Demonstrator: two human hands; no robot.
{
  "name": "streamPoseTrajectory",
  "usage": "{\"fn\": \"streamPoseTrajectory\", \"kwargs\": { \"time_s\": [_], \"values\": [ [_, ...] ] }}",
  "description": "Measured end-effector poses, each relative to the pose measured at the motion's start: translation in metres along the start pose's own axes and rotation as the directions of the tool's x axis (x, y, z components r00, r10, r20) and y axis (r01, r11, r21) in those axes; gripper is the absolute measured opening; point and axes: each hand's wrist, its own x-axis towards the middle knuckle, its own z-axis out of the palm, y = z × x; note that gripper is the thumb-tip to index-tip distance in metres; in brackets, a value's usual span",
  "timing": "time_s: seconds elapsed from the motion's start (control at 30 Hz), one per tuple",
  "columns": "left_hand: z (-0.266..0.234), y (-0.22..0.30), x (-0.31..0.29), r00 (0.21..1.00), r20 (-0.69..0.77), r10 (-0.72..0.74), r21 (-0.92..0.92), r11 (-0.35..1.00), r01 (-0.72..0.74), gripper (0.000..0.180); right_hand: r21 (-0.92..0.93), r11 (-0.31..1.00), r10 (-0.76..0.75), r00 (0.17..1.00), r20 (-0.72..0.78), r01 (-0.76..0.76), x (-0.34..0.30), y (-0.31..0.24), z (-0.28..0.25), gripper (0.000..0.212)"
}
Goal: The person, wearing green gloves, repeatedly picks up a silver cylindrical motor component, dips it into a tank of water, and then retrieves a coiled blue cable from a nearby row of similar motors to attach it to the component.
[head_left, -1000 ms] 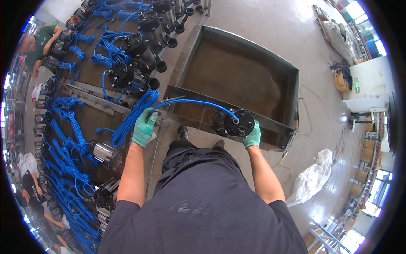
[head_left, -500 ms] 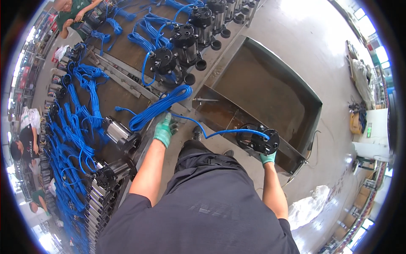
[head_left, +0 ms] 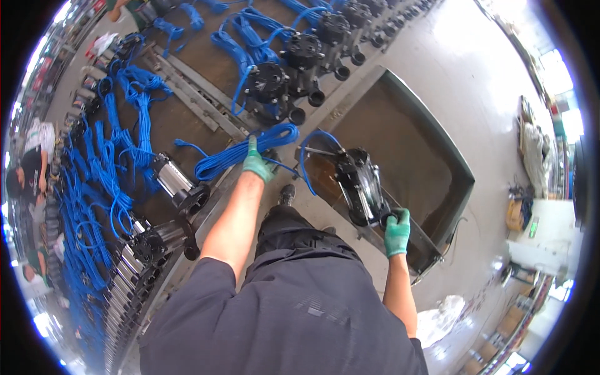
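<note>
My left hand (head_left: 257, 164), in a green glove, is closed on a bundled coil of blue cable (head_left: 219, 161), with its thumb across the top. A length of this cable loops over to a steel-bodied submersible pump (head_left: 364, 189) with black ends. My right hand (head_left: 397, 234), also gloved in green, grips the black end of that pump nearest me. The pump lies tilted over the near rim of a metal tank (head_left: 431, 134), its cable end pointing away from me. Its underside is hidden, so I cannot tell whether it rests on the rim.
Several upright pumps (head_left: 267, 84) line the bench edge ahead. Another steel pump (head_left: 174, 178) lies at my left beside more blue cable bundles (head_left: 112, 165). Other people stand along the far left side. White plastic sheeting (head_left: 440, 319) lies on the floor to my right.
The pump has turned from standing upright to lying tilted, its cable end swinging away from me. My left thumb has come over the cable coil, and the view has shifted slightly.
</note>
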Motion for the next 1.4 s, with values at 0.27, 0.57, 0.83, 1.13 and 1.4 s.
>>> {"fn": "streamPoseTrajectory", "kwargs": {
  "time_s": [0.27,0.57,0.83,1.13,1.4],
  "values": [
    [-0.013,-0.013,-0.019,0.969,-0.056,0.239,-0.078,0.967,-0.243,0.023,0.336,0.828,0.263,0.839,0.477,-0.45,0.002,-0.033,-0.019,0.062],
    [-0.078,0.028,-0.151,0.61,0.347,0.712,0.019,0.645,-0.764,0.036,0.354,0.893,0.096,0.885,0.455,-0.279,-0.014,-0.078,-0.02,0.062],
    [-0.076,0.18,-0.304,0.026,0.263,0.965,-0.07,0.046,-0.997,0.054,0.296,0.88,0.008,0.634,0.773,-0.371,-0.017,-0.185,0.115,0.048],
    [-0.061,0.279,-0.315,-0.296,0.172,0.94,0.226,-0.33,-0.917,0.032,0.232,0.923,-0.049,0.505,0.862,-0.308,-0.029,-0.286,0.307,0.016],
    [-0.062,0.328,-0.202,-0.082,0.088,0.993,0.666,-0.12,-0.737,0.03,0.121,0.941,-0.027,0.287,0.958,-0.316,-0.02,-0.305,0.3,0.044]
  ]
}}
